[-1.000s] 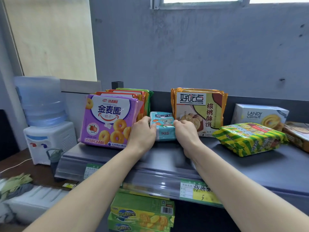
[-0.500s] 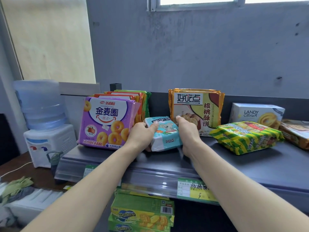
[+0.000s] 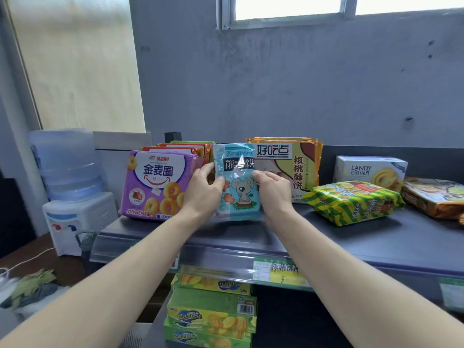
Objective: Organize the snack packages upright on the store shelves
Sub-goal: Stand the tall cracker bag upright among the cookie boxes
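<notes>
Grey shelf (image 3: pixel 351 242) ran below a concrete wall (image 3: pixel 301 84), with green boxes (image 3: pixel 211 315) stacked nearest, underneath. Both the left hand (image 3: pixel 200 197) and right hand (image 3: pixel 273 197) pinched the blue koala packet (image 3: pixel 238 194) upright by its edges, between a purple pack (image 3: pixel 155 184) at left and an orange pack (image 3: pixel 298 167) farther right.

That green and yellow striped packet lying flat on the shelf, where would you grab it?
Probably its near long edge, coming from the front: the striped packet lies flat, that edge faces the open front of the shelf, and a white box sits close behind it.
</notes>
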A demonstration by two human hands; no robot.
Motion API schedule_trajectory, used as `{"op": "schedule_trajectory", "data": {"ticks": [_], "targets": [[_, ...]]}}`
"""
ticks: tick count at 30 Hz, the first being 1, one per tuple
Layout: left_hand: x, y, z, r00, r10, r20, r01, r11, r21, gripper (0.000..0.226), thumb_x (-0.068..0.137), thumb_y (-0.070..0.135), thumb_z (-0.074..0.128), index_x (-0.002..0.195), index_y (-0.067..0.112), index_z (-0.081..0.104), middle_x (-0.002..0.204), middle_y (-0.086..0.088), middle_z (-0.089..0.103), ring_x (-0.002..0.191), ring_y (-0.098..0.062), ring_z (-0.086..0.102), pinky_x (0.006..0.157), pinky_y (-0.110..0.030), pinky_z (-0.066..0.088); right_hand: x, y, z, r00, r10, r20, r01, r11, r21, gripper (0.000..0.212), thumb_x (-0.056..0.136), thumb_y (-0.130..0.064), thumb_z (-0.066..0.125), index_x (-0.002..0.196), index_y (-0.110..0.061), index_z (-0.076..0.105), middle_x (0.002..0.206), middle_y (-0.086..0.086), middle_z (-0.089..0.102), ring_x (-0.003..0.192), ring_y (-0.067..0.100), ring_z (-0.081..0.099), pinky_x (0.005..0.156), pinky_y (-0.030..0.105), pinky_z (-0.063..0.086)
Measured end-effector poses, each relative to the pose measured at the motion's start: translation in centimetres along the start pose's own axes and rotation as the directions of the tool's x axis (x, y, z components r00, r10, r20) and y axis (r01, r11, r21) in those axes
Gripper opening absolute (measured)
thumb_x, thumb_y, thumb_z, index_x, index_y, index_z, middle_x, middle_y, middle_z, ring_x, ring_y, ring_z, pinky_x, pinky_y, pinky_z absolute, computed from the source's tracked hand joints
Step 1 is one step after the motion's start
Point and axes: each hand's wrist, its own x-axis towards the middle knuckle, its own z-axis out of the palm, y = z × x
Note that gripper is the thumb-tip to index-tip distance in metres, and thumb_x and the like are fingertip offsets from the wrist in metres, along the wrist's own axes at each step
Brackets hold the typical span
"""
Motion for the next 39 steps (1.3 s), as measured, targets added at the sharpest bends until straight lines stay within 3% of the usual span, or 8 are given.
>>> {"op": "schedule_trajectory", "data": {"ticks": [3,9,14,20,24,28,34,39], "targets": [[-0.7,1.3,0.2,0.998,0.058,-0.028,-0.059,0.997,-0.045,0.034,0.095,0.014,0.052,0.129,0.018,0.054,0.118,-0.003,0.062,0.095,-0.011,0.064,0.067,-0.018,0.058,-0.7,-0.7,-1.1,0.997,-0.067,0.041,0.066,0.998,0.022,0.019,0.09,-0.014,0.056,0.102,-0.009,0.071,0.097,0.01,0.073,0.09,0.025,0.07,0.081,0.046,0.058],[-2.4,5.7,2.5,0.992,0.081,-0.094,-0.093,0.988,-0.123,0.035,0.092,0.008,0.055,0.126,0.015,0.058,0.107,-0.002,0.066,0.088,-0.013,0.067,0.068,-0.024,0.06,-2.0,-4.3,-4.9,0.985,-0.15,0.085,0.147,0.988,0.043,0.023,0.092,-0.014,0.055,0.113,-0.01,0.066,0.092,0.002,0.071,0.079,0.014,0.069,0.061,0.028,0.058],[-4.1,8.9,6.1,0.984,0.127,-0.124,-0.147,0.974,-0.172,0.031,0.092,0.006,0.055,0.12,0.016,0.061,0.086,0.014,0.063,0.077,-0.004,0.064,0.054,-0.011,0.053,-3.1,-6.3,-8.8,0.982,-0.165,0.087,0.157,0.983,0.095,0.017,0.092,-0.013,0.055,0.097,-0.02,0.069,0.098,0.008,0.072,0.091,0.023,0.07,0.074,0.041,0.06],[-5.9,12.0,10.4,0.987,0.162,-0.018,-0.16,0.95,-0.268,0.033,0.091,0.005,0.055,0.119,0.023,0.059,0.085,0.011,0.061,0.066,0.001,0.066,0.052,-0.014,0.054,-4.4,-8.1,-14.5,0.983,-0.185,0.008,0.183,0.977,0.11,0.02,0.092,-0.012,0.054,0.104,-0.016,0.069,0.088,0.002,0.074,0.076,0.013,0.07,0.058,0.028,0.059],[-7.0,13.1,12.8,0.982,0.162,0.094,-0.12,0.929,-0.35,0.034,0.09,0.003,0.056,0.121,0.018,0.061,0.087,0.002,0.064,0.076,-0.007,0.067,0.059,-0.021,0.059,-6.2,-9.0,-17.5,0.976,-0.195,-0.102,0.202,0.977,0.071,0.025,0.092,-0.015,0.054,0.115,-0.013,0.065,0.098,0.007,0.072,0.09,0.021,0.07,0.076,0.04,0.059],[-8.2,14.2,14.8,0.954,0.212,0.214,-0.099,0.892,-0.441,0.032,0.088,0.001,0.057,0.113,0.021,0.064,0.085,-0.001,0.066,0.076,-0.013,0.068,0.063,-0.026,0.06,-8.9,-9.6,-19.8,0.946,-0.246,-0.21,0.259,0.965,0.037,0.023,0.093,-0.012,0.052,0.082,-0.023,0.069,0.086,0.001,0.073,0.082,0.017,0.069,0.06,0.03,0.059],[-9.9,16.9,17.6,0.908,0.291,0.301,-0.062,0.805,-0.59,0.033,0.088,0.002,0.058,0.096,0.033,0.065,0.082,0.0,0.063,0.069,-0.012,0.068,0.058,-0.027,0.06,-12.3,-12.2,-22.7,0.887,-0.311,-0.34,0.315,0.948,-0.043,0.027,0.091,-0.014,0.056,0.071,-0.028,0.068,0.079,-0.004,0.073,0.081,0.017,0.069,0.061,0.03,0.059],[-12.0,19.2,20.2,0.878,0.324,0.353,-0.021,0.762,-0.647,0.039,0.088,0.0,0.058,0.086,0.038,0.064,0.08,0.001,0.06,0.065,-0.011,0.067,0.05,-0.019,0.055,-14.5,-13.7,-26.0,0.848,-0.336,-0.411,0.332,0.94,-0.084,0.015,0.092,-0.015,0.056,0.097,-0.021,0.068,0.087,-0.001,0.073,0.079,0.011,0.069,0.054,0.022,0.055]]}}
